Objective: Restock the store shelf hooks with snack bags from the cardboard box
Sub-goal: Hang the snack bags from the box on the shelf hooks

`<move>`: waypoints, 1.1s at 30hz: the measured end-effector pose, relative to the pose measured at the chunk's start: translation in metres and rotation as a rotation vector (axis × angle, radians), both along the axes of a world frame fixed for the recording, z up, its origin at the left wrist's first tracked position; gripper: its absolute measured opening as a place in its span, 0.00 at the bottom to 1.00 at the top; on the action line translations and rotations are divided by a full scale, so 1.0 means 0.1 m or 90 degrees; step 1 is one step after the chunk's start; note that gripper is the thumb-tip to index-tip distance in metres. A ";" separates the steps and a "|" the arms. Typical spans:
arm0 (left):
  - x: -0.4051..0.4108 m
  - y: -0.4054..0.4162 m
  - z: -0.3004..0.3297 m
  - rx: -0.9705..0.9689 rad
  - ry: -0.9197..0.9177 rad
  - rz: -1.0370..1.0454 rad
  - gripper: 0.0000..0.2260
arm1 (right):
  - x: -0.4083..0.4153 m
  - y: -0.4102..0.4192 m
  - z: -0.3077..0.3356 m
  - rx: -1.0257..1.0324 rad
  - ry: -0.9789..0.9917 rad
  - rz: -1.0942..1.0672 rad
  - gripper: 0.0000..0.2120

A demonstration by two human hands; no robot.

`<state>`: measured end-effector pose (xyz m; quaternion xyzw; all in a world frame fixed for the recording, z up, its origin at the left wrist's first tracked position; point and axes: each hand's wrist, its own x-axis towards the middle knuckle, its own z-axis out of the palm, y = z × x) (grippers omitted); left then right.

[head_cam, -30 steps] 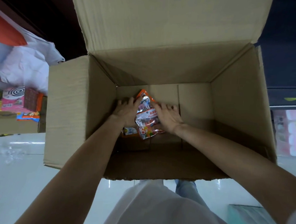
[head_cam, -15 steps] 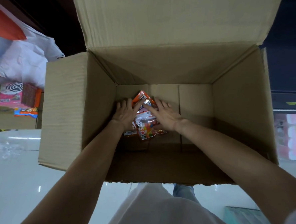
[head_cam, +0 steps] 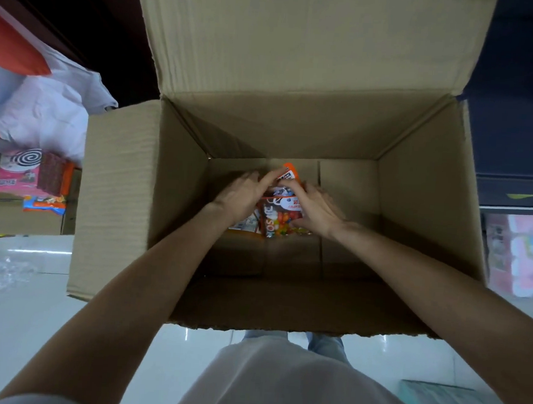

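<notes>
A large open cardboard box (head_cam: 115,199) stands on the pale floor with its far flap raised. On its bottom lies a small pile of orange snack bags (head_cam: 281,215) with coloured sweets printed on them. My left hand (head_cam: 242,197) comes in from the left and its fingers close on the top edge of the pile. My right hand (head_cam: 316,206) lies over the right side of the bags, fingers curled round them. Both forearms reach down into the box. How many bags there are I cannot tell.
To the left stands a low shelf or box (head_cam: 17,218) with pink and orange packets (head_cam: 17,171) and a white plastic bag (head_cam: 45,116) above it. Pink packs (head_cam: 518,248) show at the right edge. Glossy white floor (head_cam: 19,296) lies around the box.
Both hands have closed in from flat on either side of the bags to gripping the pile together. The view has shifted slightly closer.
</notes>
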<state>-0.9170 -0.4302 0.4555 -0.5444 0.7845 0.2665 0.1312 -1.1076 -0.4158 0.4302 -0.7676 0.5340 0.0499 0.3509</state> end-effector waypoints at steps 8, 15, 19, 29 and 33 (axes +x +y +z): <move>0.01 -0.02 0.51 -0.112 0.272 0.167 0.34 | -0.33 0.04 0.75 -0.200 0.006 -0.019 0.38; 0.10 0.24 1.35 -0.192 0.597 0.352 0.08 | -0.74 0.53 1.83 -0.332 -0.215 -0.215 0.34; -0.16 0.35 1.68 -0.146 0.794 0.470 0.03 | -1.06 0.76 2.08 -0.264 -0.513 -0.404 0.35; -1.74 0.87 2.33 -0.586 0.739 0.156 0.04 | -1.70 1.08 2.30 -0.262 -0.690 -0.566 0.36; -2.33 0.97 2.17 -0.639 0.570 -0.068 0.03 | -2.01 1.18 2.39 -0.250 -0.762 -0.563 0.35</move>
